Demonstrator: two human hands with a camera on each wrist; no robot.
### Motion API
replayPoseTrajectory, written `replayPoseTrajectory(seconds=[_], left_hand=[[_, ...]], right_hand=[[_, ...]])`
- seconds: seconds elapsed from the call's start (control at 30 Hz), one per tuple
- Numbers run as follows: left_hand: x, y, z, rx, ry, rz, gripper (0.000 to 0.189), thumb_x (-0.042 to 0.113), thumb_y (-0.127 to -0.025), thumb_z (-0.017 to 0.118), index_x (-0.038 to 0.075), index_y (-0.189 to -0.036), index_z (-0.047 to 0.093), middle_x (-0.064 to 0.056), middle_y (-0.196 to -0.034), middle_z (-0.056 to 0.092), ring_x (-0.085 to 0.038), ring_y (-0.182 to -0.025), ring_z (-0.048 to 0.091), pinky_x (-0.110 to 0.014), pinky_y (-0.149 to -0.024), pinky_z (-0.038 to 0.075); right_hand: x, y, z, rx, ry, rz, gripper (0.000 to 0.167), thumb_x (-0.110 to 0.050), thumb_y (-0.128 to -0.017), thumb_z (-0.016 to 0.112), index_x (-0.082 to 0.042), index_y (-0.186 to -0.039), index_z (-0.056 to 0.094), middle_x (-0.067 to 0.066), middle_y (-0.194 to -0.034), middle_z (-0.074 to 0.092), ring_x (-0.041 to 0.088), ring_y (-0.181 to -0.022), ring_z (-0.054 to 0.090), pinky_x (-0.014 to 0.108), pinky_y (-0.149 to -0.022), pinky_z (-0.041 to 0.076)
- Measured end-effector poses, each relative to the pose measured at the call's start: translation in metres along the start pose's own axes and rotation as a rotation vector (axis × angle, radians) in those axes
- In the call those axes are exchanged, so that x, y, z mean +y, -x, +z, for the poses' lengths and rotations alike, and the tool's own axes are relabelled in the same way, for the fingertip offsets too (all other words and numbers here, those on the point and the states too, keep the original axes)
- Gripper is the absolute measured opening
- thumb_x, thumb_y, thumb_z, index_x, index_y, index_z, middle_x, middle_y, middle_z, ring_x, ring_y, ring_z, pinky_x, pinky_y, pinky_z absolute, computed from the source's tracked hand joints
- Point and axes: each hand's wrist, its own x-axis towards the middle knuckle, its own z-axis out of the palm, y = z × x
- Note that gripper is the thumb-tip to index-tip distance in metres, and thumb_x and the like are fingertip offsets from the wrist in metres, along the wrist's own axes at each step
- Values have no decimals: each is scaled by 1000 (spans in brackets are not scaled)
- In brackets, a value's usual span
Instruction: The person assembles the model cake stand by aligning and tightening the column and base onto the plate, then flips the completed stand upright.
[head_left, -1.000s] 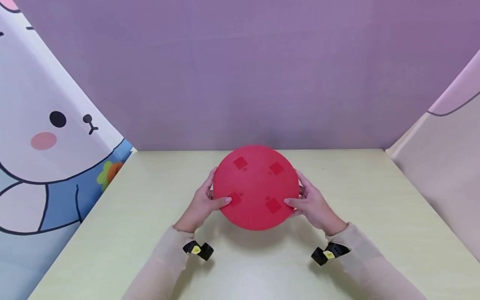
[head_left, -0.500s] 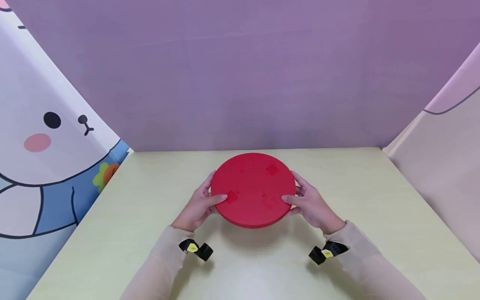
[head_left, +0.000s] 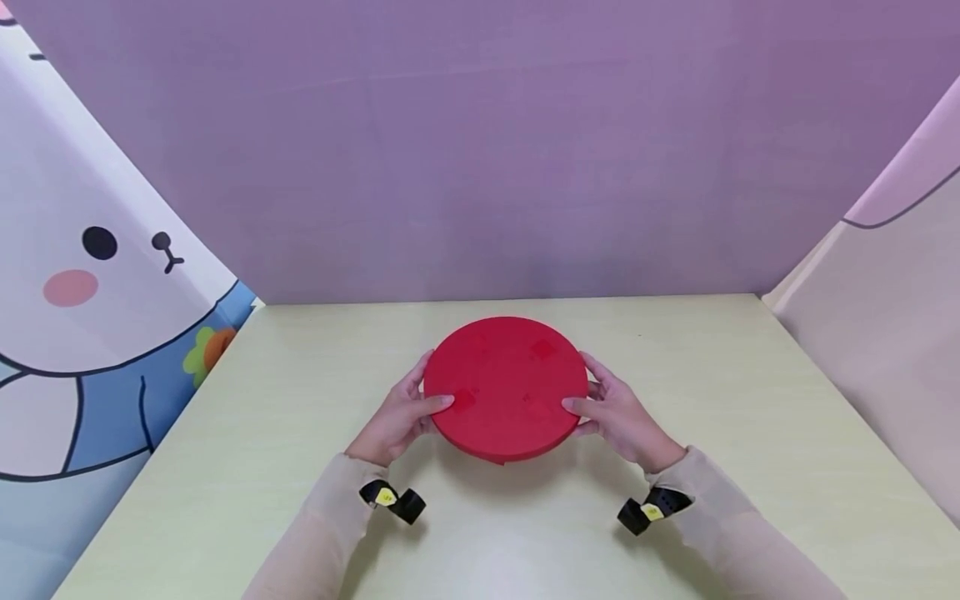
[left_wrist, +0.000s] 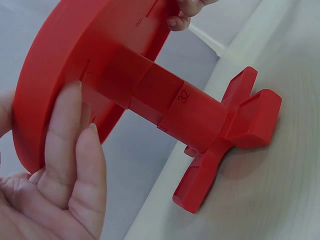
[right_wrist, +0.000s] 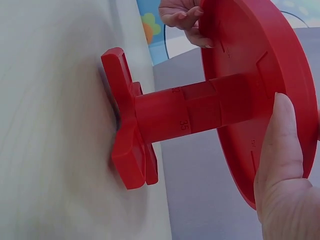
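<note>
A red plastic pedestal stool [head_left: 504, 387] with a round top is held in front of me by both hands. In the wrist views its thick column [left_wrist: 165, 97] carries raised numbers and ends in a base [right_wrist: 129, 120] of splayed feet, right at the tabletop. My left hand [head_left: 397, 418] grips the left rim, thumb on top and fingers beneath. On the opposite rim, my right hand [head_left: 626, 418] holds the top the same way. From the head view the top hides most of the column and base; one foot tip peeks out below the front rim.
The pale table [head_left: 510, 533] runs back to a purple wall [head_left: 510, 150]. On the left stands a cartoon-printed panel [head_left: 112, 333], and a light panel [head_left: 885, 317] is on the right. Both wrists wear black camera straps [head_left: 667, 502].
The round top has tilted from facing me to lying flatter, so its front edge and a foot tip now show. Both hands have kept their grip, and its far rim has come down.
</note>
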Motion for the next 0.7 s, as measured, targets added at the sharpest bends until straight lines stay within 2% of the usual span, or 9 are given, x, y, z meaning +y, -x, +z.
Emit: replayPoseTrajectory(seconds=[0.2, 0.37, 0.53, 0.7], left_hand=[[-2, 1, -2, -21, -1, -1, 79, -1, -93, 55, 25, -155, 13, -17, -128, 56, -18, -77, 71, -31, -69, 57], [-2, 1, -4, -47, 7, -3, 78, -1, -94, 53, 24, -155, 12, -8, -110, 66, -17, -69, 70, -30, -64, 57], [-2, 1, -8, -69, 0, 1, 78, 0, -95, 52, 22, -156, 9, -4, -96, 70, -17, -64, 69, -30, -63, 57], [-1, 3, -9, -48, -40, -15, 79, 2, -94, 54, 24, -156, 10, -5, -98, 70, -17, -61, 69, -29, -61, 57]], right_hand=[[5, 0, -1, -4, -6, 14, 83, 2, -92, 58, -7, -154, 5, 26, -129, 43, 16, -86, 66, 30, -66, 57], [7, 0, 0, -9, -9, 12, 83, 2, -92, 58, -7, -154, 5, 26, -129, 43, 16, -86, 66, 30, -66, 57], [7, -2, 1, -10, 2, 14, 82, 1, -92, 59, -8, -154, 6, 25, -127, 45, 16, -85, 66, 30, -66, 57], [9, -2, 2, -13, 22, 12, 81, 0, -93, 58, -7, -154, 6, 26, -128, 45, 16, -84, 66, 31, -67, 57]])
